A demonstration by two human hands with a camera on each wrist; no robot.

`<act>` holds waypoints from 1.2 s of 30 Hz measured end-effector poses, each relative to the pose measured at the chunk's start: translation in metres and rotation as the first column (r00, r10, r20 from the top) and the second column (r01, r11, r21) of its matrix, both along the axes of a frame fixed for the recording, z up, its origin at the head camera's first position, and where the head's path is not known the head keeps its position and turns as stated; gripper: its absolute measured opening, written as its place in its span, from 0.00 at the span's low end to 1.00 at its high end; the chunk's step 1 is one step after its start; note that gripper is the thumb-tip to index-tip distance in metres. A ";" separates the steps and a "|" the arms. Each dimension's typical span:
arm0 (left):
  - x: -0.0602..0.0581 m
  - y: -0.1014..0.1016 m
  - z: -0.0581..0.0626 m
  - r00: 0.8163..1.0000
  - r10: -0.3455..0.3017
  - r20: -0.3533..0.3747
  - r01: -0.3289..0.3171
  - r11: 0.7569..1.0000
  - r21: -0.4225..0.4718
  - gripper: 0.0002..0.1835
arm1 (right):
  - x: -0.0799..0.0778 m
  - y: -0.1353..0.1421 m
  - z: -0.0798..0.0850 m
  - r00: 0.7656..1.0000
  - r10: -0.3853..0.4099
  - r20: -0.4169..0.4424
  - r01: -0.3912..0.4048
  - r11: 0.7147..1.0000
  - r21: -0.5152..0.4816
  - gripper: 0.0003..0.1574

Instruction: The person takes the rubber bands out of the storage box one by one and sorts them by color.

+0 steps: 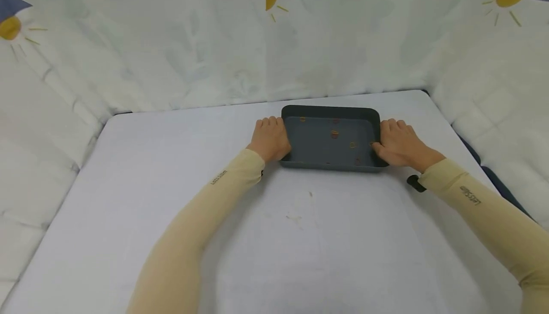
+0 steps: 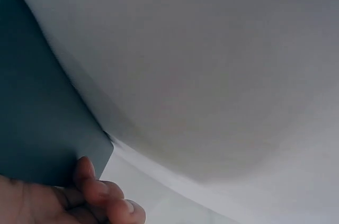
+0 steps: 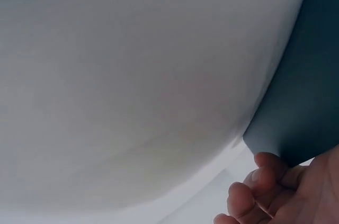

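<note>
A dark grey rectangular tray lies toward the far side of the white table. Several small yellow and red loops, which look like rubber bands, are scattered over its floor. My left hand grips the tray's left end, and its curled fingers press the outer wall in the left wrist view. At the other end, my right hand holds the tray with the thumb over the rim. The right wrist view shows its bent fingers against the outer wall. Both palms are mostly hidden from above.
The white-covered table spreads in front and to the left of the tray. Faint small marks show on the cloth nearer me. A patterned white curtain closes off the back and both sides. Something black sits under the right cuff.
</note>
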State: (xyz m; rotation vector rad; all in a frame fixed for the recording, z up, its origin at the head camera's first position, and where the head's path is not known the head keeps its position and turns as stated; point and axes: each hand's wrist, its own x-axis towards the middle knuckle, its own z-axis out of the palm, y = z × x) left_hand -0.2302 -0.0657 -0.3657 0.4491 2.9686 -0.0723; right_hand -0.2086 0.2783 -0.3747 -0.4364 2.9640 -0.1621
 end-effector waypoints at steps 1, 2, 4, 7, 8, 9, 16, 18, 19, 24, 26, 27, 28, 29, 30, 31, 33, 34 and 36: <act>0.001 -0.002 0.000 1.000 -0.002 -0.002 0.002 1.000 0.002 0.17 | -0.001 -0.002 0.000 1.000 0.004 0.003 -0.004 1.000 0.004 0.35; 0.001 -0.005 -0.001 1.000 -0.003 -0.001 0.003 1.000 0.004 0.16 | -0.001 -0.004 0.000 1.000 0.009 0.004 -0.009 1.000 0.005 0.35; 0.002 -0.010 -0.002 1.000 -0.003 -0.001 0.003 1.000 0.008 0.16 | -0.003 -0.008 0.000 1.000 0.019 0.003 -0.019 1.000 0.009 0.36; 0.003 -0.019 -0.003 1.000 0.007 0.005 -0.007 1.000 0.013 0.16 | -0.004 -0.016 0.001 0.999 0.034 -0.001 -0.034 0.999 0.008 0.35; 0.004 -0.022 -0.004 1.000 0.013 0.011 -0.013 1.000 0.014 0.16 | -0.005 -0.019 0.002 0.999 0.039 0.000 -0.039 0.999 0.009 0.35; 0.004 -0.025 -0.004 1.000 0.017 0.014 -0.017 1.000 0.013 0.16 | -0.006 -0.021 0.003 0.999 0.043 -0.003 -0.043 0.999 0.009 0.34; 0.011 -0.045 -0.001 0.999 0.023 0.040 -0.023 1.000 0.006 0.17 | -0.008 -0.040 0.006 0.998 0.059 -0.003 -0.059 0.998 -0.004 0.24; 0.013 -0.051 -0.001 0.999 0.026 0.033 -0.026 1.000 0.011 0.17 | -0.008 -0.045 0.006 0.998 0.068 0.004 -0.068 0.998 -0.009 0.23; 0.014 -0.055 -0.002 0.999 0.030 0.031 -0.030 0.999 0.013 0.17 | -0.008 -0.048 0.006 0.997 0.073 0.007 -0.073 0.997 -0.011 0.23; 0.021 -0.070 0.000 0.998 0.055 0.042 -0.057 0.998 0.026 0.17 | -0.006 -0.063 0.006 0.995 0.095 0.013 -0.095 0.995 -0.014 0.23; 0.024 -0.077 0.000 0.997 0.064 0.038 -0.065 0.997 0.034 0.17 | -0.005 -0.069 0.005 0.995 0.100 0.008 -0.100 0.995 -0.010 0.23; 0.026 -0.080 0.000 0.997 0.068 0.034 -0.069 0.997 0.039 0.17 | -0.005 -0.072 0.005 0.995 0.103 0.004 -0.103 0.995 -0.010 0.23; 0.027 -0.083 -0.001 0.997 0.070 0.030 -0.071 0.997 0.043 0.17 | -0.004 -0.075 0.005 0.994 0.107 0.005 -0.107 0.994 -0.009 0.23; 0.029 -0.086 -0.002 0.997 0.070 0.023 -0.071 0.996 0.046 0.17 | -0.004 -0.078 0.005 0.994 0.110 0.004 -0.110 0.994 -0.010 0.23; 0.031 -0.090 -0.002 0.997 0.069 0.019 -0.070 0.996 0.046 0.16 | -0.003 -0.080 0.005 0.994 0.112 0.005 -0.112 0.994 -0.008 0.23; 0.033 -0.093 -0.002 0.997 0.069 0.015 -0.070 0.997 0.046 0.16 | -0.002 -0.084 0.005 0.993 0.117 0.005 -0.117 0.993 -0.009 0.23; 0.037 -0.100 -0.003 0.998 0.070 0.010 -0.070 0.996 0.048 0.16 | 0.000 -0.090 0.005 0.992 0.124 0.008 -0.124 0.992 -0.011 0.23; 0.039 -0.103 -0.003 0.998 0.070 0.008 -0.070 0.996 0.046 0.15 | 0.001 -0.093 0.005 0.992 0.128 0.012 -0.128 0.992 -0.013 0.24; 0.044 -0.109 -0.003 0.997 0.072 0.004 -0.072 0.996 0.045 0.15 | 0.003 -0.098 0.005 0.990 0.138 0.015 -0.137 0.990 -0.016 0.25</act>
